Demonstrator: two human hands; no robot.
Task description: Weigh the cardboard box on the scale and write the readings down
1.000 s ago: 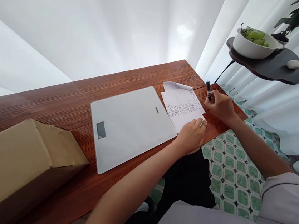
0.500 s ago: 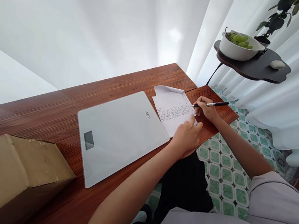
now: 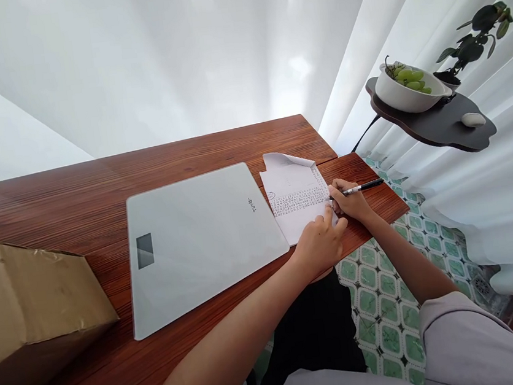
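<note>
My right hand [image 3: 350,202] grips a black pen [image 3: 367,185] with a pale band. The pen's tip meets the right side of a white paper sheet [image 3: 288,180], close to rows of small handwritten marks. My left hand [image 3: 321,239] rests on the near right corner of this sheet, its index finger stretched toward the pen tip and its thumb apart. The sheet's far edge is folded over or curled up. Just left of the paper lies a flat white scale [image 3: 201,242] with a small grey display, almost touching it.
A brown cardboard box [image 3: 50,296] stands at the left of the wooden table [image 3: 214,148]. Beyond the table's right end, a dark wavy-edged stand [image 3: 429,126] carries a white bowl [image 3: 406,98] of green grapes, a potted plant [image 3: 469,48] and a white mouse-shaped object [image 3: 473,120].
The pen tip has moved slightly nearer along the paper, and my right hand has come closer to my left fingers. The whole view has shifted a little. My left hand stays on the sheet.
</note>
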